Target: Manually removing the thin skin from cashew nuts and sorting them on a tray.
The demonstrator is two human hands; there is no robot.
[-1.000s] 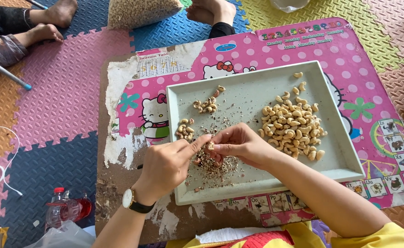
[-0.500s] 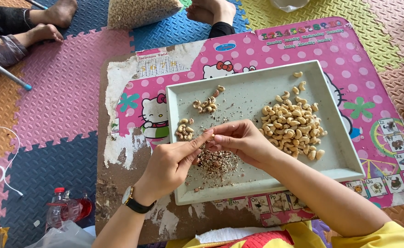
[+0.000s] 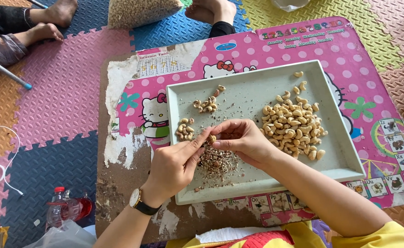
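both hands pinch one cashew (image 3: 212, 138) between fingertips above the husk pile (image 3: 216, 163) on the grey tray (image 3: 344, 172); left hand (image 3: 174, 165) comes from the near left, right hand (image 3: 241, 140) from the right, the unpeeled heap (image 3: 291, 126) lying just right of it

A single pale cashew nut (image 3: 212, 137) is pinched between the fingertips of the left hand (image 3: 172, 167) and the right hand (image 3: 241, 140), held just above the grey-green tray (image 3: 257, 183). It is small, curved and cream-coloured, partly hidden by the fingers. Directly beneath it on the tray lies a heap of brown skin flakes (image 3: 216, 164), loose and crumbly, spreading toward the tray's near edge
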